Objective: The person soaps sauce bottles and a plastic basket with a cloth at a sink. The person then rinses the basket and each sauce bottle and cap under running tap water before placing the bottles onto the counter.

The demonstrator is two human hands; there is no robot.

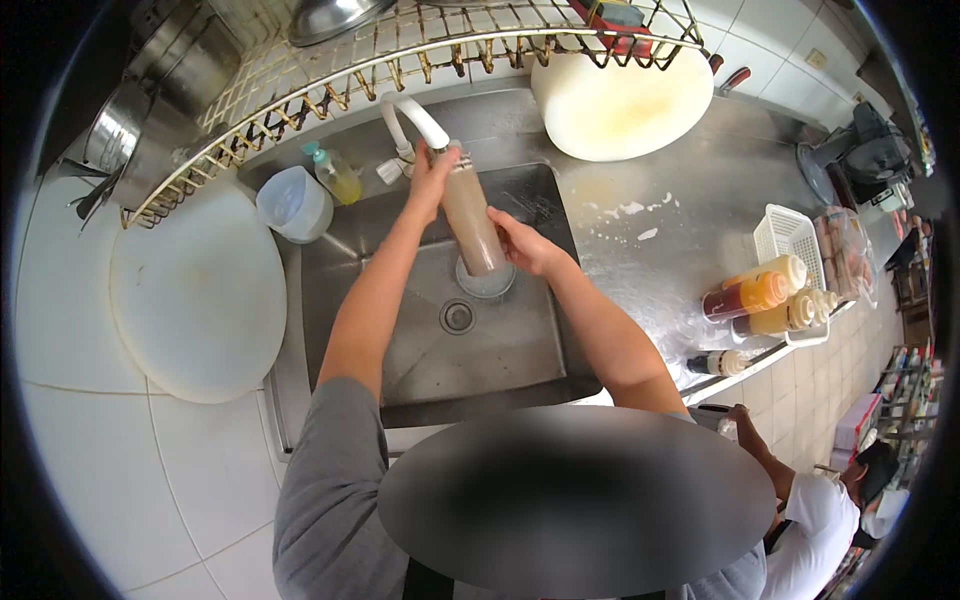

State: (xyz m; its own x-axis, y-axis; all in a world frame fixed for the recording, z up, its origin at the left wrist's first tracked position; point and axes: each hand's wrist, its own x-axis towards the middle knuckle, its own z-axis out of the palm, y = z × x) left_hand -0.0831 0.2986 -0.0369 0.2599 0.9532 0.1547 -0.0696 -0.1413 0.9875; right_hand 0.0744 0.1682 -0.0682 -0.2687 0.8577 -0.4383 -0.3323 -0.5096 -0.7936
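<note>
A clear, cylindrical squeeze bottle with a cloudy brownish look is held at a tilt over the steel sink. My left hand grips its upper end, right by the spout of the white faucet. Against the bottle's lower right side, my right hand has its fingers closed on it. Below the bottle's base, a pale round dish or lid rests in the sink, partly hidden. Whether water is running from the spout is hard to make out.
Left of the sink are a plastic jug, a soap bottle and a round board. A wire rack hangs overhead. Sauce bottles and a white basket line the right counter. A co-worker stands lower right.
</note>
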